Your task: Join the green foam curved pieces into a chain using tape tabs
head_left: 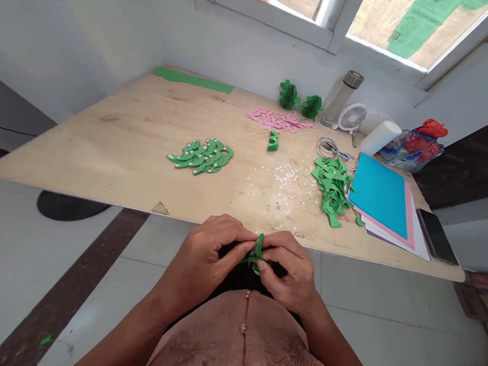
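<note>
Just in front of the table's near edge, both hands meet at a small bundle of green paper cutouts. My left hand pinches its left side between thumb and forefinger. With thumb and fingers closed, my right hand grips the right side; part of the bundle is hidden behind the fingers. On the table, left of centre, lies a pile of curved green cutouts with small white patches on them. A small green stack sits farther back, near a heap of pink cutouts.
Green scraps and white paper bits lie on the right. Scissors, coloured sheets and a phone are beyond them. Along the wall stand two green paper shapes, a bottle and a small fan.
</note>
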### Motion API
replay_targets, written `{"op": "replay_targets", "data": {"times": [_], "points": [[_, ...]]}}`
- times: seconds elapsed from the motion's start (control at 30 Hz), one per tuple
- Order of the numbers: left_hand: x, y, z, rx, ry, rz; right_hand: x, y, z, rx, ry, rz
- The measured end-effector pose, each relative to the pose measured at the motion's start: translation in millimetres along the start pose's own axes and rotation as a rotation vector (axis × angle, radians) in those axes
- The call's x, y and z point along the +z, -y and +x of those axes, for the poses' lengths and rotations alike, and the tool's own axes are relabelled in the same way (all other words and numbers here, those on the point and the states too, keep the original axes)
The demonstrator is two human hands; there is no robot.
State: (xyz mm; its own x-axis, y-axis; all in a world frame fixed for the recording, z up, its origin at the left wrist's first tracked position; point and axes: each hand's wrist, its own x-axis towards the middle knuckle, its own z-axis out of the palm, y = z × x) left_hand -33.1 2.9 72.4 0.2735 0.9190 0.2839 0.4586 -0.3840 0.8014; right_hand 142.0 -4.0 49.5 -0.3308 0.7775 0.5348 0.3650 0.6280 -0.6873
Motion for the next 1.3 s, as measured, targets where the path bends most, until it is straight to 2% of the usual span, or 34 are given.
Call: {"op": "replay_targets", "data": {"times": [0.13, 0.23, 0.33, 0.47, 0.53, 0.7, 0.87, 0.97, 1.03, 1.17, 1.23, 1.3], "points": [[4.1, -2.6, 0.6, 0.126, -0.055, 0.156, 1.1, -0.6, -0.9, 0.007, 0.003, -0.005], [7.4, -4.8, 2.2, 0.152, -0.084, 0.204, 1.3, -1.5, -1.3, 0.022, -0.003, 0.000], [8.4, -2.4, 4.7, 0.066, -0.075, 0.135, 0.8, -2.9, -2.0, 0.068, -0.010, 0.038], [9.2, 11.9, 13.1, -0.192, -0.049, 0.005, 1.0, -7.7, -4.7, 0.185, -0.037, 0.143], [11.8, 22.1, 20.8, -0.275, -0.104, -0.019, 2.4, -11.3, -6.4, 0.274, -0.073, 0.211], [23.5, 43.4, 42.1, -0.257, -0.147, -0.035, 7.8, -18.4, -8.3, 0.450, -0.174, 0.375], [28.9, 51.7, 51.6, -0.270, -0.139, -0.030, 12.4, -20.6, -8.4, 0.520, -0.221, 0.450], [27.9, 51.4, 51.7, -0.279, -0.132, -0.006, 14.7, -22.2, -8.4, 0.534, -0.245, 0.492], [26.4, 49.3, 49.5, -0.283, -0.168, -0.027, 15.8, -23.3, -8.0, 0.546, -0.264, 0.511], [23.2, 41.2, 38.0, -0.328, -0.242, -0.176, 16.9, -24.0, -6.3, 0.555, -0.295, 0.531], [23.2, 35.6, 29.7, -0.365, -0.209, -0.284, 17.4, -23.2, -4.9, 0.550, -0.302, 0.526], [25.1, 29.4, 21.9, -0.414, -0.117, -0.415, 18.1, -21.9, -3.4, 0.543, -0.298, 0.508]]}}
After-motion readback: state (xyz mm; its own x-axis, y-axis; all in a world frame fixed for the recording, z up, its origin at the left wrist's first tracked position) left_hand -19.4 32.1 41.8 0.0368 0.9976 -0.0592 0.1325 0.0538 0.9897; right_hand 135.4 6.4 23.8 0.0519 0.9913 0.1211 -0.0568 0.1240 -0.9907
